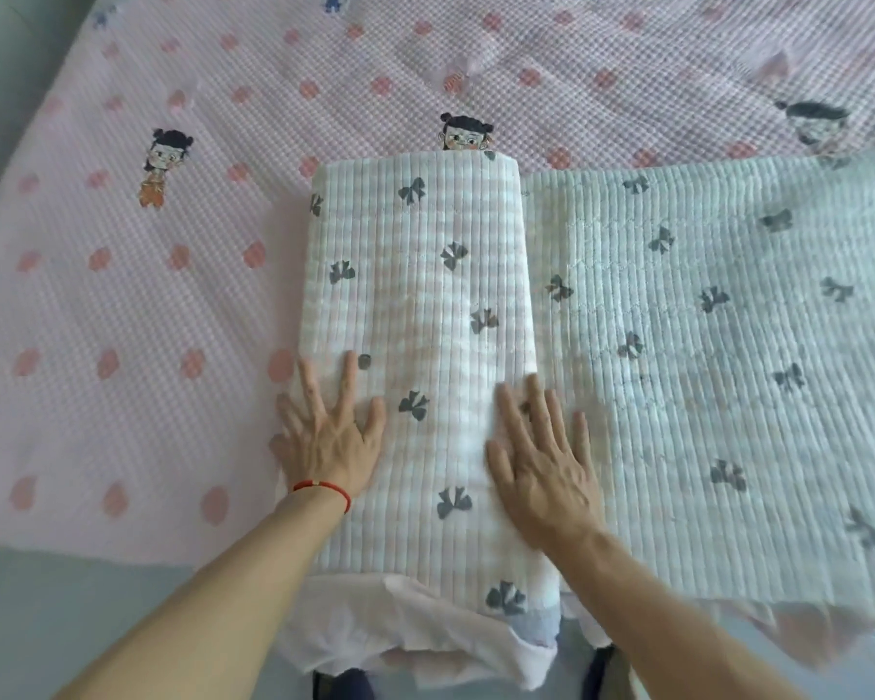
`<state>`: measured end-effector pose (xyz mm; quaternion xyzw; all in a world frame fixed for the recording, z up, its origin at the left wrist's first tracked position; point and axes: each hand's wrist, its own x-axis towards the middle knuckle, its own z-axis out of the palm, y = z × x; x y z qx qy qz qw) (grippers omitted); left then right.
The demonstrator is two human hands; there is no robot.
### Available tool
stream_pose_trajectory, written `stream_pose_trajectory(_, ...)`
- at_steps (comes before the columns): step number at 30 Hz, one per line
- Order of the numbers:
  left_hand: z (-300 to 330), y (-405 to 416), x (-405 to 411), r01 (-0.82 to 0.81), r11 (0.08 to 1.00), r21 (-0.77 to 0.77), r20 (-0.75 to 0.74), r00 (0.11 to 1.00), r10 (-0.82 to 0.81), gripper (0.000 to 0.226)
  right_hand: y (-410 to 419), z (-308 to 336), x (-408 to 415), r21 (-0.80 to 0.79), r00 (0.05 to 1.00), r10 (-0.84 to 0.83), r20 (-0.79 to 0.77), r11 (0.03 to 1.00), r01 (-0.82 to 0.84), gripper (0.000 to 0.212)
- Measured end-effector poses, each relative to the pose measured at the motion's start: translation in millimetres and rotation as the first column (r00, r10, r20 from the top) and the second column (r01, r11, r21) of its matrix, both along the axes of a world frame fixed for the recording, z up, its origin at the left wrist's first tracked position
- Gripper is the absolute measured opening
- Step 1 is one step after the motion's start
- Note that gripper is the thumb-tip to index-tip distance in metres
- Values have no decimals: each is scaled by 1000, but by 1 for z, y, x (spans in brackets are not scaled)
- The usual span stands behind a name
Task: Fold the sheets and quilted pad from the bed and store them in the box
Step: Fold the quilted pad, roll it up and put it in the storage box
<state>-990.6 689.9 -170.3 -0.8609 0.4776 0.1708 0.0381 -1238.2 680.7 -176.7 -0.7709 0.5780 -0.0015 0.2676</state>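
Observation:
A white quilted pad (703,346) printed with dark bows lies across a pink checked sheet (122,295) on the bed. Its left part is folded over into a thick stack (420,295). My left hand (324,437), with a red string at the wrist, presses flat on the stack's near left side, fingers spread. My right hand (541,457) lies flat with straight fingers on the stack's right edge, blurred by motion. No box is in view.
The pink sheet carries red dots and cartoon figures and covers the whole bed. Thin pink fabric (425,634) hangs over the near bed edge under the pad. Grey floor (46,623) shows at lower left.

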Motion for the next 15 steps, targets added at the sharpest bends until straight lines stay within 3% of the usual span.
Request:
stream_pose_trajectory(2, 8, 23, 1, -73, 997, -30, -9, 997, 72, 74, 31, -4, -16, 41, 1000, -8, -18, 999, 9, 68)
stream_pose_trajectory(4, 13, 31, 15, -228, 973, -44, -200, 956, 215, 94, 39, -12, -20, 82, 1000, -16, -6, 997, 16, 74)
stream_pose_trajectory(6, 24, 26, 36, -429, 901, 61, -487, 776, 402, 123, 37, -19, -22, 89, 1000, -18, 9, 996, 17, 77)
stream_pose_trajectory(8, 39, 17, 58, -484, 853, 198, -621, 611, 491, 125, 33, -22, -22, 93, 999, -18, 32, 996, 15, 77)
stream_pose_trajectory(11, 88, 7, 53, -357, 908, 219, -685, 606, 404, 105, 32, -23, -26, 125, 999, -8, 34, 992, 3, 77)
stream_pose_trajectory(15, 144, -1, 11, -203, 977, 64, -753, 632, 181, 96, 24, -17, -32, 200, 997, -3, 78, 980, -13, 77)
